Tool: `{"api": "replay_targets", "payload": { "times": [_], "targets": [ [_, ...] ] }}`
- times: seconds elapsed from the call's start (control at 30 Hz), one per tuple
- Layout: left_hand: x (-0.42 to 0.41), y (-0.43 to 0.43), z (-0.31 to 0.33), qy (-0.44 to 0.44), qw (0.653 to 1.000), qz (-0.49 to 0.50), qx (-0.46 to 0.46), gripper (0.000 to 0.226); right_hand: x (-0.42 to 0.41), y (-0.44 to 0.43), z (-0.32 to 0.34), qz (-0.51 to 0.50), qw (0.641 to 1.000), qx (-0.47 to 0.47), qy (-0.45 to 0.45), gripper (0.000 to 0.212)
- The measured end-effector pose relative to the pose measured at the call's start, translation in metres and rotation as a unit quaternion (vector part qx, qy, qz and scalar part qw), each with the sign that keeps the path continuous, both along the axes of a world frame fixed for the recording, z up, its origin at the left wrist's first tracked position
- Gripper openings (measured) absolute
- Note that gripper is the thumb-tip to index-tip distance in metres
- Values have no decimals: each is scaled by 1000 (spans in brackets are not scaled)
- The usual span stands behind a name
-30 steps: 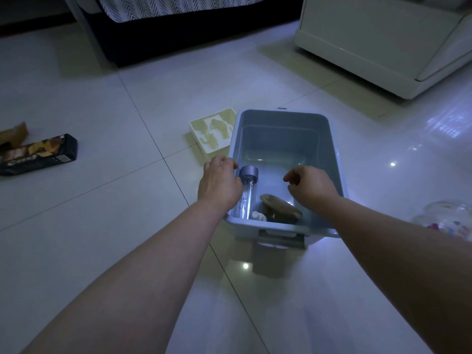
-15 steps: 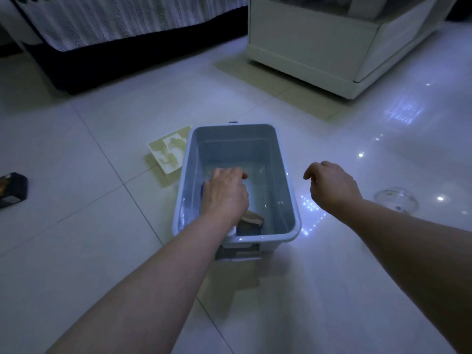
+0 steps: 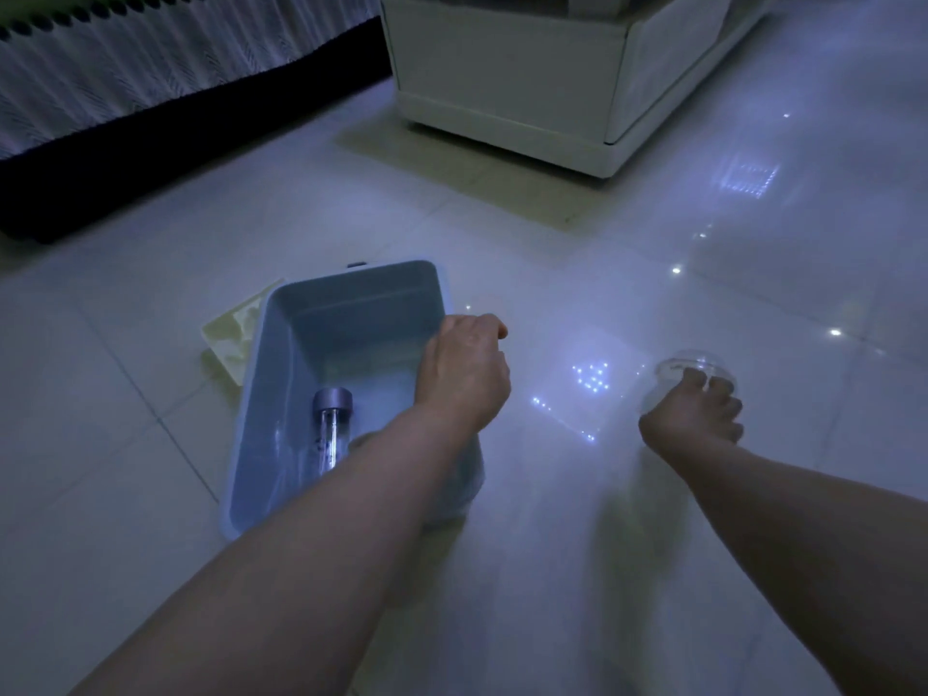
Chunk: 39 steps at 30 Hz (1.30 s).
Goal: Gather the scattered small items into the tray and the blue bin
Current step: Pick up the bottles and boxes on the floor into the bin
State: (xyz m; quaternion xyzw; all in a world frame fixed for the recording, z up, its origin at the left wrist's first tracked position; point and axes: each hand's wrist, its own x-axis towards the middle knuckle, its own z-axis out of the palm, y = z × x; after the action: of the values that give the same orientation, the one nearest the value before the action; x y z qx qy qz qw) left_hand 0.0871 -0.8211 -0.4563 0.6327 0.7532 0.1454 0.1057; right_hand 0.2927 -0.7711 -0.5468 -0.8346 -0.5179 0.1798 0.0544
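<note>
The blue bin (image 3: 266,394) sits on the tiled floor at centre left. Inside it lies a clear tube bottle with a grey cap (image 3: 331,419). My left hand (image 3: 464,374) rests over the bin's right rim, fingers curled; whether it grips the rim is unclear. A pale yellow moulded tray (image 3: 233,334) lies against the bin's far left side, partly hidden by it. To the right, a clear plastic dome container (image 3: 695,366) stands on the floor, and my right hand (image 3: 698,409) has its fingers closed over its near side.
A white cabinet (image 3: 527,77) stands at the back centre-right. A dark bed base with a patterned cover (image 3: 150,92) runs along the back left. The glossy floor shows bright light reflections (image 3: 592,376) between the bin and the dome container.
My left hand has left the inside of the bin and moved to its right rim, uncovering the tube bottle. My right hand has reached right and closed on the clear dome container.
</note>
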Motion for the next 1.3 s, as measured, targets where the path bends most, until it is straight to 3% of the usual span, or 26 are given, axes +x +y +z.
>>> {"api": "replay_targets", "payload": {
  "times": [0.17,0.3,0.6,0.9,1.07,1.3],
  "targets": [
    [11,14,-7,-7,1000,0,-12,33,8,9,-32,-116,991,-22,69,70],
    [9,19,-16,-7,1000,11,-13,32,10,12,-49,-174,977,-40,117,88],
    [-5,16,-28,-13,1000,18,2,31,5,16,-58,-214,956,-74,187,108],
    [-34,-5,-29,-17,1000,25,9,31,-60,8,-37,-117,964,-46,232,88],
    [-72,-30,-23,-6,998,51,40,33,-107,5,12,-29,969,53,242,77],
    [-130,-73,-2,-33,979,177,93,42,-180,-3,82,72,955,143,248,88]
  ]
}}
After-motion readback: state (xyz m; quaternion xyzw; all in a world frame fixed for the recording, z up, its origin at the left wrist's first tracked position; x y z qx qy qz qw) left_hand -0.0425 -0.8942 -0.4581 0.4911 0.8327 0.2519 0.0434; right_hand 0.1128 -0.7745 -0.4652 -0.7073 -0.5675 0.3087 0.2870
